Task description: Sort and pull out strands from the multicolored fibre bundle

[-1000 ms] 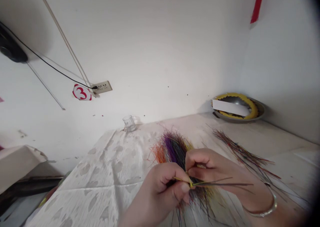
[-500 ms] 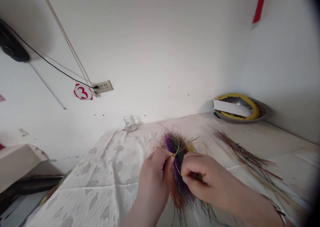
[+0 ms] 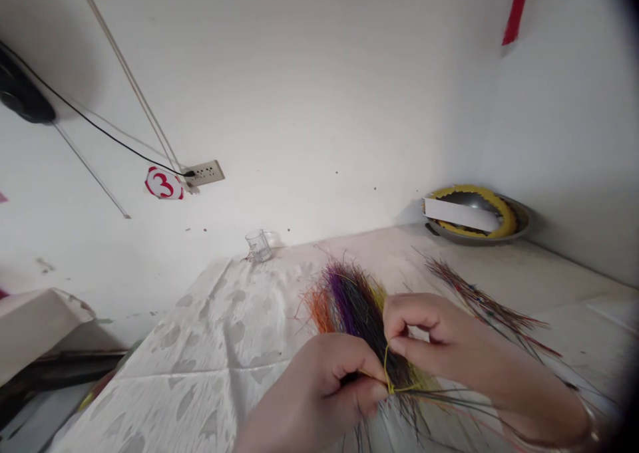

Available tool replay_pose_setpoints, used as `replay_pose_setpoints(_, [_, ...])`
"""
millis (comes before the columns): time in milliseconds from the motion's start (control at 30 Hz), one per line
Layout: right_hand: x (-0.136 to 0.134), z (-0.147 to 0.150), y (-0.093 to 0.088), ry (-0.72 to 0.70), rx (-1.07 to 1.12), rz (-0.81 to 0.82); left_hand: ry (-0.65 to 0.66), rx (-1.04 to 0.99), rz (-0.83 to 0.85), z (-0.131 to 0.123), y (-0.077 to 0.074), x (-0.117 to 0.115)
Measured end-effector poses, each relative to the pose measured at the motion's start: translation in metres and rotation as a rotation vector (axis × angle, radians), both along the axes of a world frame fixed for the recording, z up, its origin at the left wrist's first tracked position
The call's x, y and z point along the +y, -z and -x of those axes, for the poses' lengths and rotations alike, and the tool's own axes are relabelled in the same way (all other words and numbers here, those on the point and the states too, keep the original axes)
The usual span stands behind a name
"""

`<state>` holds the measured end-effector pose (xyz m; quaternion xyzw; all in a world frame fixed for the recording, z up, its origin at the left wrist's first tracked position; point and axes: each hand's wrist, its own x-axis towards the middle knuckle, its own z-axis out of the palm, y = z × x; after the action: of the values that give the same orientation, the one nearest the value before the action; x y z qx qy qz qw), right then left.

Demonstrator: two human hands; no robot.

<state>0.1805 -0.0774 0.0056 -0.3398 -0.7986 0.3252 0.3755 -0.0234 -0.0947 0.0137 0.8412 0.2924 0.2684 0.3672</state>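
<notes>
My left hand [image 3: 334,380] is closed in a pinch, low in the view, at the spot where a thin yellow strand [image 3: 388,372] is looped round a few dark strands [image 3: 434,395]. Higher and to the right, my right hand [image 3: 439,326] pinches the other end of that yellow strand, drawn up from the loop. Behind and beneath both hands lies a thick bundle of coloured strands [image 3: 349,293] in orange, purple, dark green and yellow. Its lower part is partly covered by my hands. What exactly the strands are made of I cannot tell.
A smaller sheaf of mixed strands [image 3: 484,300] lies to the right on the cloth-covered table [image 3: 210,360]. At the back stand a glass mug [image 3: 258,245] and, in the corner, a metal bowl [image 3: 522,223] with a yellow ring [image 3: 508,217] and a white strip [image 3: 459,213].
Both hands have come off the middle of the thick bundle; the left moved down and right, the right slightly up and right. The yellow loop now sits lower, round a few dark strands.
</notes>
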Motion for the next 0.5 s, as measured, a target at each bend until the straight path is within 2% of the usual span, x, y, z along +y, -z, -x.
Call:
replay_pose_setpoints(133, [0.013, 0.007, 0.020, -0.235, 0.268, 0.372, -0.061, -0.206, 0.080, 0.001, 0.003, 0.000])
replay_pose_setpoints(200, [0.016, 0.014, 0.027, -0.282, 0.357, 0.424, -0.153, -0.249, 0.051, 0.000, 0.004, 0.002])
replay_pose_setpoints(333, [0.015, 0.028, 0.029, -0.179, 0.383, 0.432, -0.344, -0.217, -0.090, -0.003, 0.002, 0.006])
replay_pose_setpoints(500, [0.006, 0.036, 0.017, -0.069, 0.351, 0.387, -0.615, -0.055, -0.280, -0.006, 0.002, 0.008])
